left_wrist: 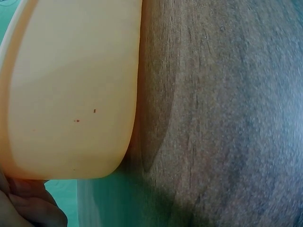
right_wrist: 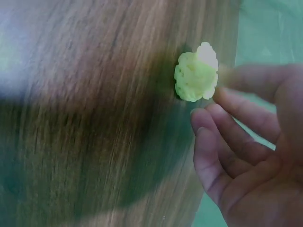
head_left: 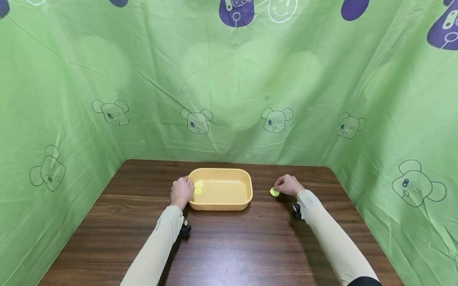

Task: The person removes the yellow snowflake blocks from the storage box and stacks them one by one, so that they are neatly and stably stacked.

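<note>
A yellow plastic basin (head_left: 223, 207) stands on the wooden table, with yellow-green scalloped pieces (head_left: 198, 187) at the left end inside it. My left hand (head_left: 181, 192) grips the basin's left rim; in the left wrist view only some curled fingers (left_wrist: 35, 201) show below the basin's corner. To the right of the basin, my right hand (head_left: 289, 185) pinches a thin, scalloped yellow-green piece (right_wrist: 206, 56) between thumb and fingertips. Another such piece (right_wrist: 191, 78) lies right against it, overlapping it in the right wrist view, close over the tabletop.
The dark brown wooden table (head_left: 229, 246) reaches back to a green curtain (head_left: 229, 139) printed with bear heads, which also hangs along both sides. A dark wrist device (head_left: 185, 229) sits on the left forearm and another device (head_left: 296, 211) on the right.
</note>
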The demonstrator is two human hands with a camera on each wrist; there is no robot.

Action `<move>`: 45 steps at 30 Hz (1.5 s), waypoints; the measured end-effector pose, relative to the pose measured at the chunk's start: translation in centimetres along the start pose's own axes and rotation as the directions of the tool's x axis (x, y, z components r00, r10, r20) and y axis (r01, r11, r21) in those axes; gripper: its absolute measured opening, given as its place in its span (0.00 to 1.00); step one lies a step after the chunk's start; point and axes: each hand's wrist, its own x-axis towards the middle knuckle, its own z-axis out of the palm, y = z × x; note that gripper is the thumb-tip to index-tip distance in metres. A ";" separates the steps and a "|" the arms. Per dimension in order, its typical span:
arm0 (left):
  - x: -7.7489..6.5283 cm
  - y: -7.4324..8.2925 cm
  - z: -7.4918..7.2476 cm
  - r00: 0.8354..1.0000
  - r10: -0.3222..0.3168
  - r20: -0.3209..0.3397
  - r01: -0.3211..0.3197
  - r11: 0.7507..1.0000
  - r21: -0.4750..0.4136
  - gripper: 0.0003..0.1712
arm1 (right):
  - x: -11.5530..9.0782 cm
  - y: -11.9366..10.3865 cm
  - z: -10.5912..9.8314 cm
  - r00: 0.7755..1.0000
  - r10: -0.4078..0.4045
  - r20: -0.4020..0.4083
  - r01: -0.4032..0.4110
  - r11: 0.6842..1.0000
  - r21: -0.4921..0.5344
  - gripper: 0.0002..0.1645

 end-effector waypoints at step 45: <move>0.3 -0.4 0.2 0.999 0.028 -0.018 -0.029 0.999 -0.034 0.28 | 4.2 -20.4 7.3 0.890 -0.455 0.028 0.449 0.863 -0.231 0.21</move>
